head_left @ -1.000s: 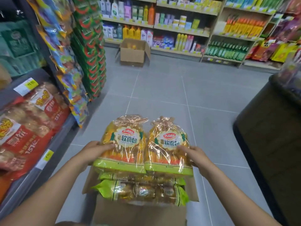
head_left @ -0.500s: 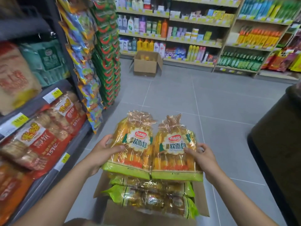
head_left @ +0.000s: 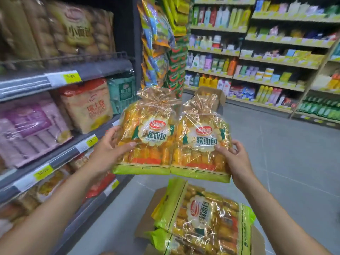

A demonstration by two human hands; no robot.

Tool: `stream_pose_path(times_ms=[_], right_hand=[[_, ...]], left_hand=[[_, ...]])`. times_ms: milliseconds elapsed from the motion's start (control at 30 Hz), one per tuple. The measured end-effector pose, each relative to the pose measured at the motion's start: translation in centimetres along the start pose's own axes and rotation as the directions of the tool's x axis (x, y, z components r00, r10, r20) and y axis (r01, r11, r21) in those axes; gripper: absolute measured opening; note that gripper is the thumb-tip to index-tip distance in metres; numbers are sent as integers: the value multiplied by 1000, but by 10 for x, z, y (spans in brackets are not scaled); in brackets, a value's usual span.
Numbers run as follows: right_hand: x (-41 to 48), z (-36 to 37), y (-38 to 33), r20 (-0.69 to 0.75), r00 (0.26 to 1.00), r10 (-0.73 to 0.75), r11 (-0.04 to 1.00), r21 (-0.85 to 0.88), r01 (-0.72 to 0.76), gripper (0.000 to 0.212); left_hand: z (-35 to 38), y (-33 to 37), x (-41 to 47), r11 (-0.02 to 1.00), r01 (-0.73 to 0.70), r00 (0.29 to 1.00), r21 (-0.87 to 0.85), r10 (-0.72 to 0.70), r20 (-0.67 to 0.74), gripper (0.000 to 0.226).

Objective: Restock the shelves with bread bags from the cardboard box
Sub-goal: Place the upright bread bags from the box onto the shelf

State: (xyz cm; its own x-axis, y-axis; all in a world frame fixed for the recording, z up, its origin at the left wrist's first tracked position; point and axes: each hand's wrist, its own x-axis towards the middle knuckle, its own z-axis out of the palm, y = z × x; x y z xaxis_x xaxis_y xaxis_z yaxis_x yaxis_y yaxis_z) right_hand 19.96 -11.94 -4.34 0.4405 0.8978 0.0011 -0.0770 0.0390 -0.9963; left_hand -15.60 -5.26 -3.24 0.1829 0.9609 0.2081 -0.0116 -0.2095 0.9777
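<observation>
Yellow bread bags (head_left: 174,142) now lifted well above cardboard box (head_left: 147,223)

2 bread bags (head_left: 176,142) held, box (head_left: 147,223) below

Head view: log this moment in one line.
left hand: holds left bread bag | right hand: holds right bread bag | cardboard box: bags remain | shelves: not reached
</observation>
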Motion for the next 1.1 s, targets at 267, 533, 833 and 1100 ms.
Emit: stream_pose_path(times_ms=[267, 533, 833, 1100], right_hand=[[19, 136, -61, 268, 951, -153, 984, 131, 122, 43], [-21, 267, -104, 512, 818, -264, 959, 232, 165, 65], [-69, 372, -120, 654, 691, -308, 949, 259, 178, 44], [-88, 425, -130, 746, 594, -301, 953, 254, 164, 37]], left_hand=[[-105, 84, -44, 985, -122, 932, 126, 157, -328, 58], [-179, 140, -123, 955, -132, 720, 265, 276, -637, 63], [-225, 173, -210, 932, -16, 523, 362, 317, -791, 54], [-256, 183, -250, 935, -8, 393, 354, 329, -859, 59]])
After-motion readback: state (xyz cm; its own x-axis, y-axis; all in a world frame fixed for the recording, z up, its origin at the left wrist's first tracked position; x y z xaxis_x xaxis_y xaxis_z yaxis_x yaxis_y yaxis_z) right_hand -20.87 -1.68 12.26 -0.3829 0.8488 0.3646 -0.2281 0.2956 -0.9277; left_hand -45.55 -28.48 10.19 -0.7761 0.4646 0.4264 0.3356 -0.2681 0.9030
